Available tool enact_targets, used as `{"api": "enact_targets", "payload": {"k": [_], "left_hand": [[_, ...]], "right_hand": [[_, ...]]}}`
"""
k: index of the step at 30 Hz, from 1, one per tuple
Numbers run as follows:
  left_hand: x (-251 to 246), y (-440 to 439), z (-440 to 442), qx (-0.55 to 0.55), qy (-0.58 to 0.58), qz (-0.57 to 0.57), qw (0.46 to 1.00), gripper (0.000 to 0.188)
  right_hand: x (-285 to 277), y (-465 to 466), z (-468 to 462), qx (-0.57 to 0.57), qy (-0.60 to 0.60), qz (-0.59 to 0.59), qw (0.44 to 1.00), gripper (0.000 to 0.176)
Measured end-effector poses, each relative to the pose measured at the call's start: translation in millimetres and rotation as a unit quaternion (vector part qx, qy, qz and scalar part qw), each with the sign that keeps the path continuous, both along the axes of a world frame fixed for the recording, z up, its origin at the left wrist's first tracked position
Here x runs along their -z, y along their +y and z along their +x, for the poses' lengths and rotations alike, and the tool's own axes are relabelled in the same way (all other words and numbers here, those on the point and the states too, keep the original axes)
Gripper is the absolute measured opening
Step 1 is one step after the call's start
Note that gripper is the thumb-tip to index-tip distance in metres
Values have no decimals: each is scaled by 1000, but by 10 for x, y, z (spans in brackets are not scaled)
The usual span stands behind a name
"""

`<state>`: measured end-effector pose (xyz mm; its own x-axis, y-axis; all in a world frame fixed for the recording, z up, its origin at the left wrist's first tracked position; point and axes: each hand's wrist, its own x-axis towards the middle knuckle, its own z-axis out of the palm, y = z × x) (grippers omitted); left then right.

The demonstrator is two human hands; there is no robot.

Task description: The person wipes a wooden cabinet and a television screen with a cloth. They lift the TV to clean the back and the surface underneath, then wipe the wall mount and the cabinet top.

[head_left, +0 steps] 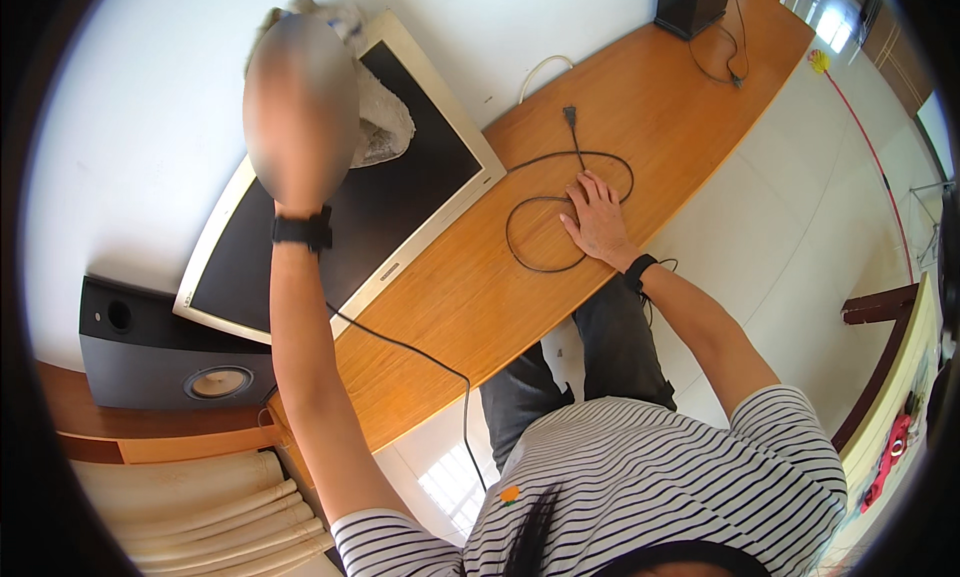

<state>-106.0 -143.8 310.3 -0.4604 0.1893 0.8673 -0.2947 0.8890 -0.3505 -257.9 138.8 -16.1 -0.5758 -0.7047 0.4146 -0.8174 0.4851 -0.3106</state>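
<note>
My left hand [298, 138] is reaching up to the flat-screen television [420, 224], and a blur covers its fingers. A grey-white cloth [386, 123] bunches out from around that hand, held against the upper part of the dark screen and its pale frame. My right hand [598, 215] rests palm down near the front edge of the wooden tabletop [457, 296], fingers slightly apart. Beneath and around its fingers lies a looped black power cord [517, 251]. The cord's plug [570, 116] lies just beyond the fingertips.
A dark speaker [172, 352] lies left of the television; another speaker [690, 3] stands at the far right. A second black cable [420, 354] runs over the table's front edge. Behind me on the right is a pale tabletop [885, 419]. A red-handled stick [874, 138] lies across the floor.
</note>
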Motion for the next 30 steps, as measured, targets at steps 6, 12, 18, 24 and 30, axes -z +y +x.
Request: {"api": "enact_targets", "payload": {"k": [6,12,18,24,30], "left_hand": [[419,-70,-564,-132,-46,-3,990,46],[1442,271,-956,-29,-175,-30,984,35],[2330,446,-844,-1,-277,34,960,25],[2731,404,-327,-38,-381,49,923,26],[2688,226,569,-75,-402,110,906,29]], "right_hand": [[-1,-4,-12,-1,-2,26,1000,47],[27,-20,-26,-5,4,4,1000,47],[5,-27,-16,-5,-4,11,1000,46],[-18,-31,-11,-7,4,-28,1000,47],[29,-41,-16,-9,26,-16,1000,47]]}}
